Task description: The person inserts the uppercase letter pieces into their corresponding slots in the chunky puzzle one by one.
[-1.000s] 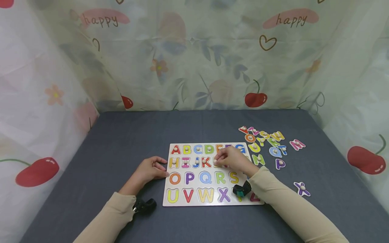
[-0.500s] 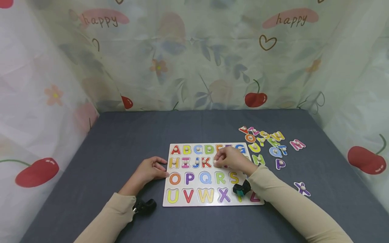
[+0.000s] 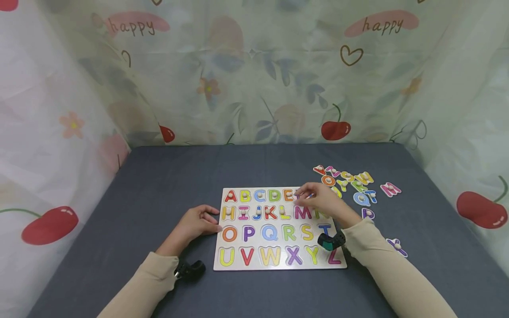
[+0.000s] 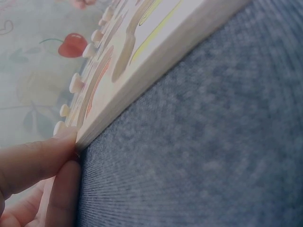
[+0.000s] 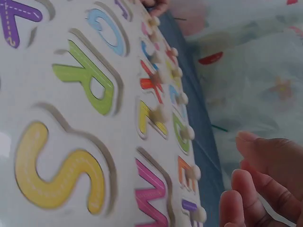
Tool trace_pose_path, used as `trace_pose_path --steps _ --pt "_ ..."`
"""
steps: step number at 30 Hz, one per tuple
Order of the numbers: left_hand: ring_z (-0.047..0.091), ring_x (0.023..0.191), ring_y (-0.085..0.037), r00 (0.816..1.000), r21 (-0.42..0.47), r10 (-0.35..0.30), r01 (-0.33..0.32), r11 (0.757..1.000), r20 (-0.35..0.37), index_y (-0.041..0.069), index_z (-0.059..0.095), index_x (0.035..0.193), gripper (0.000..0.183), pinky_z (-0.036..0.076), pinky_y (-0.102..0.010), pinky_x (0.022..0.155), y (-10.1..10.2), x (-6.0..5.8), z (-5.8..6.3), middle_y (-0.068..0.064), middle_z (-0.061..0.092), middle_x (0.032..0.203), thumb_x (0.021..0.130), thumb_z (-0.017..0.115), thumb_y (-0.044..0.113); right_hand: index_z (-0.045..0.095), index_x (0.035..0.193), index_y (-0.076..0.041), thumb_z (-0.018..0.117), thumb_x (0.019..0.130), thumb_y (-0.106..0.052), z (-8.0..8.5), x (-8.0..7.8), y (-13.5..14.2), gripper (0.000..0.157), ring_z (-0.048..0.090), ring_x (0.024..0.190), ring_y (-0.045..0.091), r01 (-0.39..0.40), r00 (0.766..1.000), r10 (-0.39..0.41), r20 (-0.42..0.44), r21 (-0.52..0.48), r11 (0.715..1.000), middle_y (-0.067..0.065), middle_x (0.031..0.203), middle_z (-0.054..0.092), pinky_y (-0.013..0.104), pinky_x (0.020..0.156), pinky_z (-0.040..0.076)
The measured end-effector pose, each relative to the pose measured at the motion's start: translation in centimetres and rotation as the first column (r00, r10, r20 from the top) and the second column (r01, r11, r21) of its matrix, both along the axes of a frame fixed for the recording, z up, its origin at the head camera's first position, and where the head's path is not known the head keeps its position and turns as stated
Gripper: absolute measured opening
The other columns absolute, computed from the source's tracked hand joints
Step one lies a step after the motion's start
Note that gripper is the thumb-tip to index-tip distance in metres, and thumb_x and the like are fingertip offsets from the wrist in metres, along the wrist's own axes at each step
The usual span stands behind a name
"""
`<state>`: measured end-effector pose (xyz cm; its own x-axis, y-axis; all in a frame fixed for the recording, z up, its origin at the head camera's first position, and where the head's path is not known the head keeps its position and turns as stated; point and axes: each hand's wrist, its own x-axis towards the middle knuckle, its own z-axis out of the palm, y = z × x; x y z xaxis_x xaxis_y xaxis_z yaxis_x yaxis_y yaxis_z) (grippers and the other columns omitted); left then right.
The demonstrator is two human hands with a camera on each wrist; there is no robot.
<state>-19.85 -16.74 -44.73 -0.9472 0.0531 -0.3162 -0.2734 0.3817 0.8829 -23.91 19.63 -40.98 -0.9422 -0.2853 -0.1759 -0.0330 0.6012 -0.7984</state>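
A white wooden alphabet board (image 3: 238,242) lies on the dark cloth. Letter pieces with round knobs fill its top row where visible, and its second row through the yellow L (image 3: 283,213). My left hand (image 3: 196,221) is at the board's left edge; in the left wrist view, its thumb (image 4: 40,158) touches the edge with relaxed fingers alongside. Above the top row's right end hovers my right hand (image 3: 320,198), fingers apart and holding nothing; it hides the F and G area. The pink M recess (image 3: 303,213) below it has no knob.
Loose knobbed letters lie right of the board, among them an orange O (image 3: 328,180), a blue Q (image 3: 361,198), a pink M (image 3: 391,190) and a purple X (image 3: 396,247). A patterned curtain (image 3: 254,88) hangs behind the table.
My right hand has let go of the L's knob, lifted and moved right and back, uncovering the L and the M recess. My left hand has stayed in place.
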Motion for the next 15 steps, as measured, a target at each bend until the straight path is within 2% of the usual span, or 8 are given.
trace_pose_path --steps 3,8,15 --pt "0.062 0.066 -0.013 1.0 0.002 -0.01 0.01 1.0 -0.007 -0.003 0.059 0.115 0.051 0.052 -0.026 0.061 0.0 0.1 0.1 -0.007 0.063 0.076 0.07 0.083 0.0 0.063 0.112 0.001 0.071 0.089 -0.022 0.7 -0.1 2.0 0.034 0.055 0.081 0.02 0.035 0.998 -0.036 -0.043 -0.021 0.999 0.008 0.093 0.062 0.034 0.068 0.05" --pt "0.062 0.066 -0.013 1.0 0.005 -0.015 0.015 1.0 -0.007 -0.003 0.059 0.116 0.052 0.051 -0.026 0.061 0.0 0.1 0.2 -0.007 0.063 0.076 0.07 0.083 0.0 0.06 0.118 0.002 0.068 0.091 -0.026 1.3 0.0 5.4 0.039 0.058 0.086 0.02 0.119 0.988 -0.121 -0.093 -0.027 0.993 0.011 0.1 0.064 0.035 0.073 0.051" --pt "0.062 0.066 -0.013 1.0 0.001 -0.013 0.013 1.0 -0.003 -0.002 0.059 0.116 0.051 0.051 -0.025 0.061 0.0 0.1 0.1 -0.007 0.063 0.076 0.07 0.083 0.001 0.056 0.125 0.0 0.065 0.093 -0.035 1.2 -0.4 10.5 0.049 0.062 0.091 0.018 0.263 0.956 -0.263 -0.126 -0.019 0.965 0.006 0.106 0.062 0.031 0.073 0.053"
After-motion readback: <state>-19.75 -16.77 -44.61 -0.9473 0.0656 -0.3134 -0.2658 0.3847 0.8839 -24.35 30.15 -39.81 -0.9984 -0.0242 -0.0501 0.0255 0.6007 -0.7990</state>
